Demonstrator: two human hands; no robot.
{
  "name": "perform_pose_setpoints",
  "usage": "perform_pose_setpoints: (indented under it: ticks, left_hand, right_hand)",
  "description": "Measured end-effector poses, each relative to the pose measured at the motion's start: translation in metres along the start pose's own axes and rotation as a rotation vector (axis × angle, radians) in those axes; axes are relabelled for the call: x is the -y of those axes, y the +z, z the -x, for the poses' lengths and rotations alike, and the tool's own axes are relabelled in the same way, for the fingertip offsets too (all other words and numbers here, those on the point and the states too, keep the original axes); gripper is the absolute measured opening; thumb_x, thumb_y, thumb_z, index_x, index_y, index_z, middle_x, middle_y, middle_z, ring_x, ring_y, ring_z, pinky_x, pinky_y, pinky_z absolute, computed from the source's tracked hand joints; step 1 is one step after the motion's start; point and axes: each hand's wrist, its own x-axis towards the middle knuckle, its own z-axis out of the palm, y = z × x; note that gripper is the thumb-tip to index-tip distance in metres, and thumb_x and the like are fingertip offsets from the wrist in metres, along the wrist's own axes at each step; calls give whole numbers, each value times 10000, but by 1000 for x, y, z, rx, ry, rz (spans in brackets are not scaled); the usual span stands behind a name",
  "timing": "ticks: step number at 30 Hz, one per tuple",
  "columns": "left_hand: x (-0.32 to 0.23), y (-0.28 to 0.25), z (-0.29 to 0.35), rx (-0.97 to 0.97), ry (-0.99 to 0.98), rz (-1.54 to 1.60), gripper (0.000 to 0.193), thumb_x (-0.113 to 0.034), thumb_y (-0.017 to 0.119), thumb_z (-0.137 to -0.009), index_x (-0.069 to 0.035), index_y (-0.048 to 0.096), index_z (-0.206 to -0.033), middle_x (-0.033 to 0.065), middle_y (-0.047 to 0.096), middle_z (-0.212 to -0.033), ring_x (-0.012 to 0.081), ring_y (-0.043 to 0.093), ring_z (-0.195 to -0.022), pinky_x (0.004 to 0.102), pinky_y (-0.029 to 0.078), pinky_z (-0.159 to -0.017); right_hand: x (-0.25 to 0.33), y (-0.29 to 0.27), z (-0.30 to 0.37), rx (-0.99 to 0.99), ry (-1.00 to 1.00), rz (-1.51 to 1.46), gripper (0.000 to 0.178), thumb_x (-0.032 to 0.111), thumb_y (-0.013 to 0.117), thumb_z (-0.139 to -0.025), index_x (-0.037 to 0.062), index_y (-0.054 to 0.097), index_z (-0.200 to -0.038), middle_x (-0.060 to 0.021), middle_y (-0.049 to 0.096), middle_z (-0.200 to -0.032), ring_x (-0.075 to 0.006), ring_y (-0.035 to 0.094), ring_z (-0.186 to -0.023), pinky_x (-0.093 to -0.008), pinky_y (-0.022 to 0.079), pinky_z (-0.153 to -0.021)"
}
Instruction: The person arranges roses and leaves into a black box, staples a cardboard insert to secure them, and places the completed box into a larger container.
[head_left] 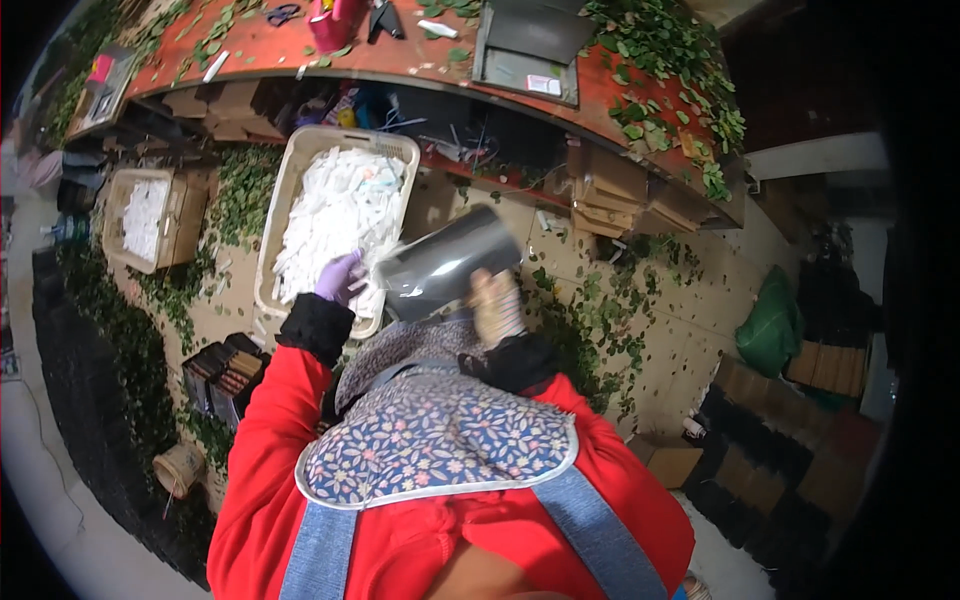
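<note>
My right hand grips a dark, glossy, rounded container, held tilted on its side in front of my apron. Its left end is smeared by motion and lies close to the near right edge of a cream plastic crate. White strip-like pieces are heaped in that crate. Over the crate's near end, my left hand wears a purple glove, with its fingers curled among or just above the pieces. What these fingers hold, if anything, is hidden.
Ahead stands a red worktable strewn with green leaves, bearing a pink container and a grey tray. A second crate stands left. Cardboard boxes sit under the table; leaves litter the floor. A green sack lies right.
</note>
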Motion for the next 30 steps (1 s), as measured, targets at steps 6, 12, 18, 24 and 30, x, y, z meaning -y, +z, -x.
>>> perform_pose_setpoints:
  ticks: [6, 12, 18, 24, 30]
  left_hand:
    - [-74, 43, 79, 249, 858, -490, 519, -230, 660, -919, 19, 475, -1335, 152, 584, -1233, 221, 580, -1107, 362, 489, -936]
    - [-144, 168, 218, 1179, 868, -408, 850, -446, 700, -870, -61, 277, -1498, 128, 423, -1468, 247, 468, -1290, 389, 394, -1052]
    - [-175, 176, 237, 1130, 742, -379, 1077, -350, 853, -726, -15, 206, -1520, 165, 370, -1490, 261, 364, -1368, 380, 296, -1131]
    - [-180, 143, 185, 468, 1390, -1105, 342, 69, 560, -848, 18, 601, -1183, 152, 681, -1078, 259, 643, -1037, 333, 478, -918]
    - [-191, 108, 246, 349, 1775, -1552, 445, 98, 490, -708, -2, 595, -1128, 157, 675, -1092, 349, 646, -1030, 433, 515, -880]
  right_hand:
    - [107, -133, -19, -319, -215, 283, 293, 285, 499, -959, 4, 580, -932, -37, 610, -905, -147, 535, -880, -299, 424, -829]
    - [267, -110, 59, 105, -510, 294, 217, 142, 507, -923, 62, 491, -722, -33, 552, -699, -123, 512, -577, -285, 412, -496]
    - [257, -11, 20, 155, -1120, 885, 57, 152, 636, -710, 99, 628, -729, -78, 567, -636, -241, 598, -555, -367, 491, -515]
    - [194, -3, -32, 613, -865, 801, 530, 498, 614, -844, -10, 642, -993, -200, 616, -1020, -378, 612, -919, -446, 508, -789]
    - [6, -158, -68, 222, 63, 954, 508, 520, 667, -848, 18, 652, -924, -184, 684, -844, -345, 667, -810, -404, 521, -731]
